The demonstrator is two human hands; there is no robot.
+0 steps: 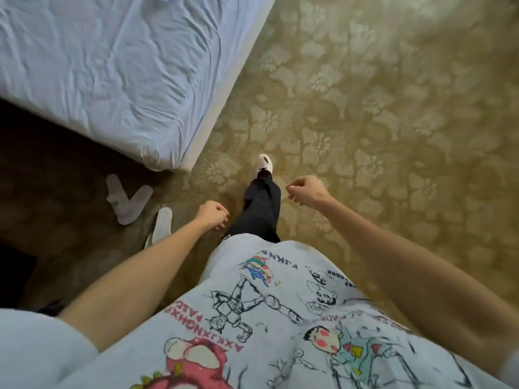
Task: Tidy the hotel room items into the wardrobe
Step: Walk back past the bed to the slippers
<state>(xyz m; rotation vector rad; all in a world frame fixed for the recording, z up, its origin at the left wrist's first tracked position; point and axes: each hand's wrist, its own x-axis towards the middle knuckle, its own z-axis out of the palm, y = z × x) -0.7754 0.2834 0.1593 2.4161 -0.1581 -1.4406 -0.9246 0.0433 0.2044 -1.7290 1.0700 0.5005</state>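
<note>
White disposable slippers (127, 202) are lying on the patterned carpet (365, 136) by the bed (98, 66) corner — two crossed, a third (161, 227) just beside my left hand (210, 217). I am holding nothing: both the left hand and the right hand (306, 192) are hanging loosely curled. They look thin, light and floppy — I judge pinching them at the heel edge would work best.
</note>
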